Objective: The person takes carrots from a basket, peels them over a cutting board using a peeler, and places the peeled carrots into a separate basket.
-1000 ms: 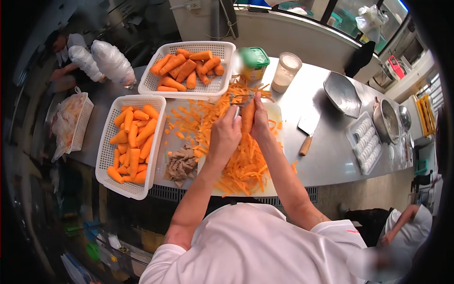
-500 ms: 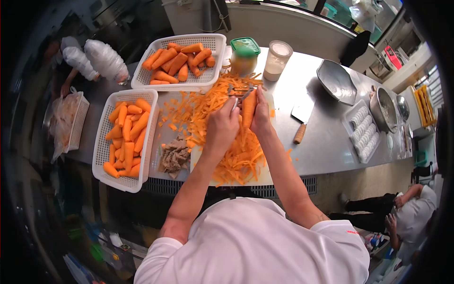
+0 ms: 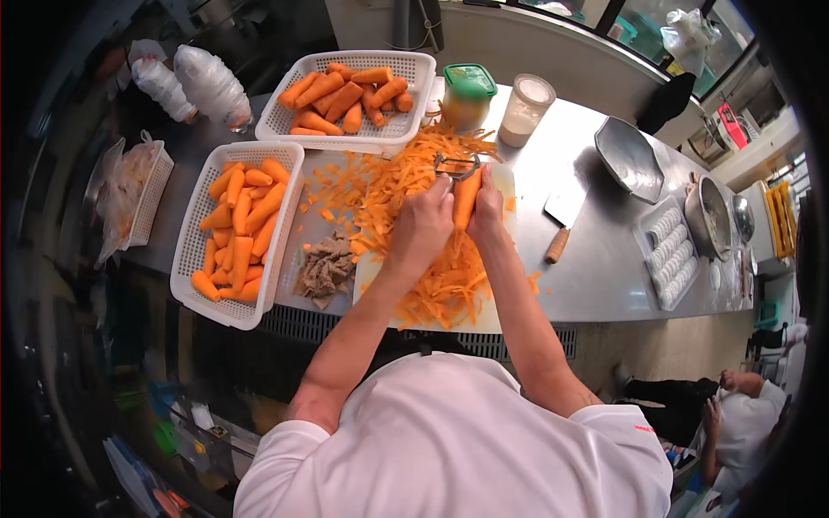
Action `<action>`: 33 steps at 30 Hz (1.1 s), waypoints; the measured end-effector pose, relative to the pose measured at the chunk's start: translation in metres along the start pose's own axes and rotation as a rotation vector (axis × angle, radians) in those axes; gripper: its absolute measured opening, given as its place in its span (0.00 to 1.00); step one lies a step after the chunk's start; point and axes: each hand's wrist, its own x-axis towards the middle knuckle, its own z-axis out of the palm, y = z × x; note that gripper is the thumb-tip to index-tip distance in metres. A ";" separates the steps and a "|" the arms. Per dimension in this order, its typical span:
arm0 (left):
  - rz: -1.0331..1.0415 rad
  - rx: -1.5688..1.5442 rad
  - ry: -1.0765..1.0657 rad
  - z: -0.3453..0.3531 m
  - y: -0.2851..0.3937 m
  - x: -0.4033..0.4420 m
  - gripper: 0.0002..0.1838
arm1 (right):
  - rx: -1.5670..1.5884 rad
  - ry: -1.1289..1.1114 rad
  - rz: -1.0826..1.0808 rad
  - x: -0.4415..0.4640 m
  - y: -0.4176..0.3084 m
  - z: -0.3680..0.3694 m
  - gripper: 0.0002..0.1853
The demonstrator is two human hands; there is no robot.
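Observation:
My left hand (image 3: 427,217) is closed round the handle of a metal peeler (image 3: 457,164), whose head lies at the top end of a carrot (image 3: 466,200). My right hand (image 3: 488,203) grips that carrot from its right side. Orange peelings (image 3: 440,298) are heaped under and around both hands, over a pale cutting board (image 3: 490,317). Left of them stand a white basket of smooth bright carrots (image 3: 183,259) and, behind it, a second white basket of duller carrots (image 3: 414,69). A crumpled brown cloth or paper (image 3: 326,269) lies beside the board.
A cleaver (image 3: 566,207) lies right of the board. Behind are a green-lidded tub (image 3: 469,82) and a clear container (image 3: 525,110). Further right are a dark tray (image 3: 629,160), a tray of white rolls (image 3: 669,252) and a metal bowl (image 3: 710,220). Another person (image 3: 747,423) is at lower right.
The view has shifted slightly. The peeler head has stayed near the carrot's top end while my left hand has come closer to the carrot. The other person's arms at lower right have moved.

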 end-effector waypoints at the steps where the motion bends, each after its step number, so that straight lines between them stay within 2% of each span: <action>1: 0.028 0.106 -0.024 0.002 0.002 -0.011 0.15 | -0.047 -0.008 0.003 0.001 -0.002 0.001 0.29; 4: -0.006 0.060 -0.125 -0.016 0.018 -0.072 0.15 | 0.013 0.122 -0.023 0.016 -0.012 -0.009 0.30; 5: 0.000 0.058 -0.133 -0.021 0.015 -0.076 0.15 | 0.087 -0.010 0.014 0.019 -0.017 -0.018 0.31; 7: -0.049 -0.023 -0.219 -0.032 0.016 -0.085 0.15 | 0.063 -0.018 0.003 0.013 -0.021 -0.016 0.31; 8: -0.062 -0.026 -0.212 -0.031 0.015 -0.078 0.15 | 0.035 -0.046 -0.008 0.010 -0.021 -0.012 0.31; 10: -0.053 -0.078 0.000 -0.034 0.025 -0.026 0.15 | -0.007 -0.037 0.028 -0.003 -0.016 -0.002 0.29; 12: -0.060 -0.039 -0.004 -0.018 0.011 -0.003 0.15 | -0.048 -0.029 0.064 -0.005 -0.007 0.004 0.28; 14: -0.066 -0.004 -0.024 -0.010 0.002 -0.014 0.16 | 0.010 -0.091 0.072 0.002 -0.002 -0.004 0.29; 16: -0.107 0.039 -0.126 -0.010 0.005 -0.054 0.15 | 0.029 -0.046 0.111 0.007 -0.009 -0.011 0.29; 17: -0.110 0.040 -0.131 -0.017 0.005 -0.068 0.15 | 0.066 -0.005 0.063 0.009 -0.009 -0.016 0.29; 19: -0.158 -0.069 -0.301 -0.039 0.006 -0.087 0.15 | 0.095 0.039 0.024 0.009 -0.010 -0.020 0.29; 20: -0.180 -0.074 -0.300 -0.040 0.009 -0.084 0.15 | 0.040 0.056 0.025 0.004 -0.009 -0.021 0.30; 22: -0.066 -0.121 -0.060 -0.041 0.018 -0.044 0.14 | -0.066 0.061 0.014 0.003 -0.008 -0.012 0.30; 24: -0.062 -0.077 -0.038 -0.023 0.002 -0.007 0.15 | -0.146 0.036 0.023 0.005 0.000 -0.011 0.30; 26: -0.058 -0.038 -0.029 -0.011 -0.006 -0.010 0.16 | -0.072 0.028 0.010 0.012 0.007 -0.011 0.30; 30: -0.042 0.021 -0.166 -0.022 0.006 -0.073 0.15 | -0.014 0.110 0.033 0.000 -0.018 -0.003 0.30; 33: -0.060 -0.140 -0.290 -0.032 0.006 -0.084 0.14 | -0.075 -0.013 -0.007 0.012 -0.018 -0.025 0.32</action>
